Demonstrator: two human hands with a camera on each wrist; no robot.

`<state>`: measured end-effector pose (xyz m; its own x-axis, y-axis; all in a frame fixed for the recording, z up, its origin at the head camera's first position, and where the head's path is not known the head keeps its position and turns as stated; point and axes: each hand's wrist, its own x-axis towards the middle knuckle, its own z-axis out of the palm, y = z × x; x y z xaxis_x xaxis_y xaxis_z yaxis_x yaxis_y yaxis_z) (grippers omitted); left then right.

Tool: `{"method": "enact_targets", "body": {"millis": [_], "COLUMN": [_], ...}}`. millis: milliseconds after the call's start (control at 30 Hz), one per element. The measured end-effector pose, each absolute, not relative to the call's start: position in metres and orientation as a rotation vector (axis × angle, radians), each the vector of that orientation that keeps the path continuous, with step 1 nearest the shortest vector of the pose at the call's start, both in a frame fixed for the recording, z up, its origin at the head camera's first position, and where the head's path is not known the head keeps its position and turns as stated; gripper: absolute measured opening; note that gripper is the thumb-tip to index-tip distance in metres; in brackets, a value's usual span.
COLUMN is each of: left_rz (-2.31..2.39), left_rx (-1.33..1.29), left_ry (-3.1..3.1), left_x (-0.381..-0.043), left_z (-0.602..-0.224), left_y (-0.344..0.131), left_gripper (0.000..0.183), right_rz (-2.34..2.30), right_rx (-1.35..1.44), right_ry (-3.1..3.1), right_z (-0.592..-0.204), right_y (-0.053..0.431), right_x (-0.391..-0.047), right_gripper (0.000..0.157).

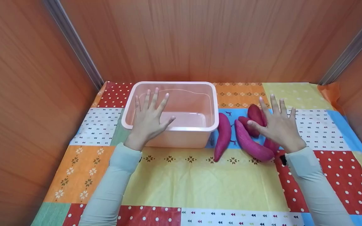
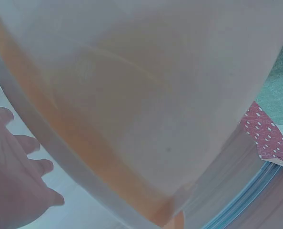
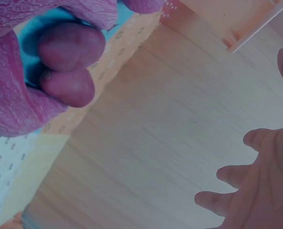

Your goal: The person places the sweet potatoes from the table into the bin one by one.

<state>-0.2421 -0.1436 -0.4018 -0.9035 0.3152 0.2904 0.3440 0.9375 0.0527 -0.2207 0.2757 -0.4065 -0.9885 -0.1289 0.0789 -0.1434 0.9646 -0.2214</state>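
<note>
My left hand, fingers spread, hovers over the near left part of a pale pink plastic bin. In the left wrist view the bin's wall fills most of the picture, with the left hand at the edge. My right hand is held up with spread fingers above a group of purple-red sweet potatoes, partly hiding them. One long sweet potato lies beside the bin's right wall. Two smaller, darker ones show in the right wrist view. Both hands hold nothing.
A patchwork-patterned cloth covers the table. Wood-grain panels stand at the back and on both sides, joined by metal corner strips. At the right back corner, orange cloth bunches against the panel.
</note>
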Motion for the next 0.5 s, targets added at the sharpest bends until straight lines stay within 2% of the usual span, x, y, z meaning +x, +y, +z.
{"method": "enact_targets", "body": {"millis": [500], "left_rz": [-0.241], "left_rx": [-0.59], "left_ry": [-2.785], "left_x": [-0.235], "left_z": [-0.397], "left_y": [-0.161], "left_gripper": [0.074], "right_rz": [0.456], "right_rx": [0.217], "right_ry": [-3.082], "right_z": [-0.405], "right_y": [0.286], "right_x": [-0.218], "right_gripper": [0.096]}}
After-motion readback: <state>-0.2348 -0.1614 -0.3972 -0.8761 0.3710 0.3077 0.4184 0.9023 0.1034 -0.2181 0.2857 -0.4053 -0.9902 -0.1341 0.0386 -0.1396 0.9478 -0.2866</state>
